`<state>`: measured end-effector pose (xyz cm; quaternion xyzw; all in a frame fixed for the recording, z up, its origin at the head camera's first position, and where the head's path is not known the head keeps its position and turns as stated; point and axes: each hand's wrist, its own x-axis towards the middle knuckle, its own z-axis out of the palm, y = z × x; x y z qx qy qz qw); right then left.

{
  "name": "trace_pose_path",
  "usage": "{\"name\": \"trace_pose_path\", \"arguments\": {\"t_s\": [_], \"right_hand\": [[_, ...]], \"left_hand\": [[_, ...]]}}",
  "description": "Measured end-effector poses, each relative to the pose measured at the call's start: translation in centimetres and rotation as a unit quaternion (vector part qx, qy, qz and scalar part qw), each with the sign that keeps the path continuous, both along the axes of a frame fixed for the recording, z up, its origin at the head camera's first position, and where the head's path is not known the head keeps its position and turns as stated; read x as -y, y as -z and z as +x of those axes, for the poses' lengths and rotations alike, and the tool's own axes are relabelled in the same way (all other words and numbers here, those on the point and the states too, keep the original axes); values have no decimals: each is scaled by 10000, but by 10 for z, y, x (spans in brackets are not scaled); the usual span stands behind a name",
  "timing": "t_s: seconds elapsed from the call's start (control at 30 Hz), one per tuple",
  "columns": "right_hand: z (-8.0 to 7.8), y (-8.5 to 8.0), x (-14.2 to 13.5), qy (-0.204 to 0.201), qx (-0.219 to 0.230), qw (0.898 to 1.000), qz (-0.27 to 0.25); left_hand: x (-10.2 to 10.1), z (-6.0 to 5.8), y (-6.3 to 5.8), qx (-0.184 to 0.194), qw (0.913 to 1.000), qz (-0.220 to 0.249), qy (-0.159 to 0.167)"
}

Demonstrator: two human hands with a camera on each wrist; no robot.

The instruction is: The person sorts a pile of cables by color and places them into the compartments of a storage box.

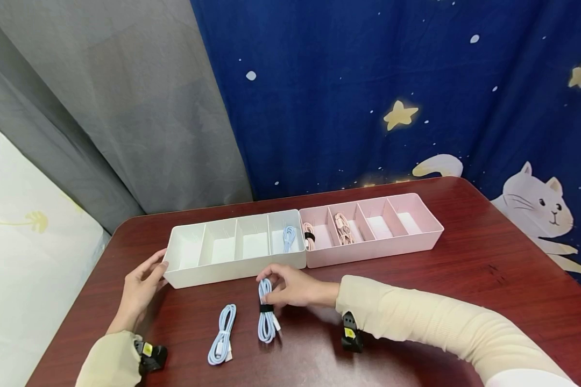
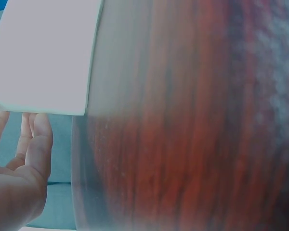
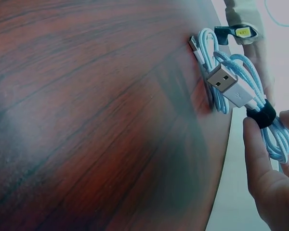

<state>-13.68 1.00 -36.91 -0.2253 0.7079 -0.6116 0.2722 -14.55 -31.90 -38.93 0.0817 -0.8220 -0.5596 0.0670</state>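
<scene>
My right hand [image 1: 290,286] pinches a coiled light-blue USB cable [image 1: 266,314], bound by a black strap, between thumb and fingers. The right wrist view shows its USB plug [image 3: 231,86] pointing away from the hand. A second coiled blue cable [image 1: 222,336] lies on the table to the left of it. My left hand [image 1: 142,282] rests its fingertips against the left end of a white divided box [image 1: 237,267]; in the left wrist view these fingers [image 2: 38,149] are fairly straight at the box end. One blue cable [image 1: 289,238] sits in the box's rightmost compartment.
A pink divided box [image 1: 375,250] stands end to end with the white one. Its two leftmost compartments hold pink coiled cables [image 1: 342,228]. Both boxes are on a dark red wooden table [image 1: 392,317], with grey and blue starry curtains [image 1: 319,97] behind.
</scene>
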Motion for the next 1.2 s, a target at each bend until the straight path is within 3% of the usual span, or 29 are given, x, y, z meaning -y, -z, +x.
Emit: {"name": "trace_pose_path", "arguments": {"t_s": [0.2,0.53,1.2], "right_hand": [[-1,-2,-3,-63,135,9998,-110],[-16,-14,-9,-159,123,9994,-279],[-23,-24,-13,-222,-274,9994,42]], "left_hand": [[0,0,1,18,10000,31,-21],[0,0,2,-18,10000,-59,-21],[0,0,-1,163,9998,-41,-85]]}}
